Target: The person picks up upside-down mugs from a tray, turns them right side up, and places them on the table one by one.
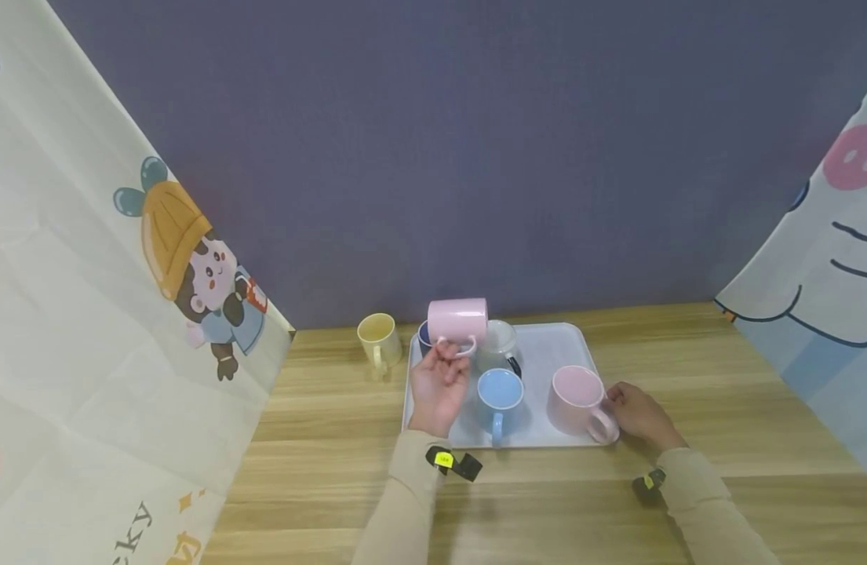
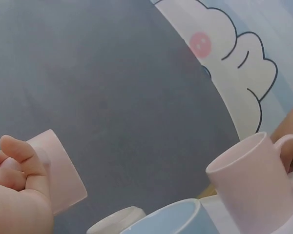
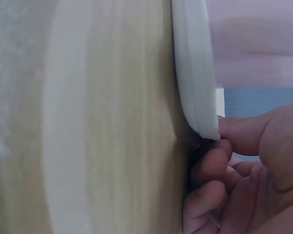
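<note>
Pink mug, handle-down and on its side [image 1: 457, 320], is held in the air by the left hand [image 1: 440, 388], over the far left part of the tray. Left fingers are curled at the handle, pinching it; the left wrist view shows the same curl against the mug wall. Can't tell which end its mouth is on.

Right hand [image 1: 638, 412] is at the near right corner of the white tray [image 1: 549, 341], pinching the rim: right wrist view has the thumb against the edge from above, fingers curled below. Can't tell if that corner is raised off the counter [image 1: 313, 479].

On the tray, all upright: light blue mug [image 1: 500, 392] near the front edge, handle toward the person; second pink mug [image 1: 570, 408] at front right, handle pointing toward the right hand, just beside it; clear glass mug [image 1: 500, 337] behind the blue one, with a dark piece at its near right side; dark blue mug [image 1: 424, 337] at back left, mostly hidden by the held mug.

Yellow mug [image 1: 379, 339] stands upright on bare wood left of the tray, near it but apart, handle toward the person.

Background: plain grey-blue panel [image 1: 405, 157], printed cloth either side.
</note>
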`<move>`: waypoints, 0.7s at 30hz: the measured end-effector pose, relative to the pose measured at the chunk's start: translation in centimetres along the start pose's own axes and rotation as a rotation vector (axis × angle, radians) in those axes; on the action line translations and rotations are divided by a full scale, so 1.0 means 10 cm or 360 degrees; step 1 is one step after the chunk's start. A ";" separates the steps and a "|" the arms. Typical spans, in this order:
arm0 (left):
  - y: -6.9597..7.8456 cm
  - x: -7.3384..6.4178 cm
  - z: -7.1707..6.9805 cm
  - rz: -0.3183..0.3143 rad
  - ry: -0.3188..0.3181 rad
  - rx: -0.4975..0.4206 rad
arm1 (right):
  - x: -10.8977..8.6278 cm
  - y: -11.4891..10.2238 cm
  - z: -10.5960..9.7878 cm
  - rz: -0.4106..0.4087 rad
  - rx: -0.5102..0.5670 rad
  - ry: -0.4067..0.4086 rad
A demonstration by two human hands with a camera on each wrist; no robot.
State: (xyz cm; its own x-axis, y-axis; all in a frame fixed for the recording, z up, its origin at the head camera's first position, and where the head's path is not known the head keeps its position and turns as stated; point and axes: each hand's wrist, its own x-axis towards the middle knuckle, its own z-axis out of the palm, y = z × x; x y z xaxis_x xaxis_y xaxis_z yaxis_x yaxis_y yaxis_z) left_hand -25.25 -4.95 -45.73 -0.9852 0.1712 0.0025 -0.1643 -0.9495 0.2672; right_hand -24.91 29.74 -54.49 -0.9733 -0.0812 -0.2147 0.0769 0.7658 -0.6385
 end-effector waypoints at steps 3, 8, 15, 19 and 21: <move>-0.02 0.00 0.03 0.0003 0.0040 -0.0034 | 0.01 0.01 -0.01 0.0009 0.0033 -0.0002; -0.05 0.02 0.03 0.0014 0.0079 -0.0056 | -0.01 0.03 -0.07 0.0046 0.0244 0.0012; -0.10 0.01 0.05 0.0005 0.0136 -0.0033 | -0.17 -0.34 -0.29 -0.0103 0.0402 0.0261; -0.13 0.03 0.09 0.0007 0.0141 -0.0019 | -0.26 -0.80 -0.37 -0.0240 0.0436 0.0322; -0.14 0.04 0.11 0.0009 0.0138 -0.0014 | -0.29 -1.04 -0.35 -0.0271 0.0511 0.0283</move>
State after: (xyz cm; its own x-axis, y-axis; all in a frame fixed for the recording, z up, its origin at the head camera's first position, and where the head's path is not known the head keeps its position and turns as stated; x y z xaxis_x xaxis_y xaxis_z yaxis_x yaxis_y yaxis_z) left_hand -25.34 -3.30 -45.06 -0.9865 0.1429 -0.0795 -0.1589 -0.9528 0.2589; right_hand -23.61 24.26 -44.68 -0.9980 -0.0565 0.0270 -0.0522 0.5105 -0.8583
